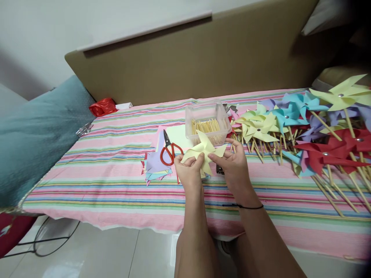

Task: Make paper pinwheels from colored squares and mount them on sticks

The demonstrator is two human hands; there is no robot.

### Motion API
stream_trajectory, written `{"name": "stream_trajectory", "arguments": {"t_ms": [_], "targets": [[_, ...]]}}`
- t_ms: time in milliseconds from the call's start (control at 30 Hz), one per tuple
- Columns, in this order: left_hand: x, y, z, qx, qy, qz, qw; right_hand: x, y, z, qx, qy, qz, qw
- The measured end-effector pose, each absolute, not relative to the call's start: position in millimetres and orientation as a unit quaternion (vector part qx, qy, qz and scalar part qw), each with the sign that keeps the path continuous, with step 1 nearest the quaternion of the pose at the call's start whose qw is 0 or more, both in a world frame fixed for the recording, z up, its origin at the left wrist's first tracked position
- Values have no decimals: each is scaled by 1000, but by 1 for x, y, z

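Note:
A pale yellow paper pinwheel [205, 146] with folded blades is held up between both hands. My left hand [189, 170] pinches its lower left side, thumb near the centre. My right hand [233, 164] grips it from the right, the thumb also close to the middle. No stick shows on this pinwheel. Just behind it stands a clear plastic box [193, 112] holding many thin wooden sticks [205, 126]. Red-handled scissors [168, 148] lie to the left of my hands, blades pointing away. Partly behind my right hand is a small dark container [219, 170], its contents unclear.
Coloured paper pieces [158, 162] lie left of the hands, with larger sheets [176, 135] behind. Many pinwheels on sticks [326, 154] are heaped at right. A red plastic bag [102, 107] sits far left by a blue cushion [43, 135]. Striped cloth [116, 166] covers the surface.

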State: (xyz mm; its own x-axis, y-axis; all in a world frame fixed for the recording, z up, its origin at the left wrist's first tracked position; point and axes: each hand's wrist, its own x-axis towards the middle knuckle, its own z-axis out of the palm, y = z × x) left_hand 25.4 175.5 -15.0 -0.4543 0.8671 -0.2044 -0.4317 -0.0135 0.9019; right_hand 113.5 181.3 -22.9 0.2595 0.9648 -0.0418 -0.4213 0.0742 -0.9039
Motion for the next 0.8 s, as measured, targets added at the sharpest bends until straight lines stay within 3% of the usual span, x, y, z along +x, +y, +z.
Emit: {"name": "stream_trajectory", "arguments": {"t_ms": [800], "targets": [[27,175,-14,223,507,669,495,108,184,-22,-451,-271,532,663]]}}
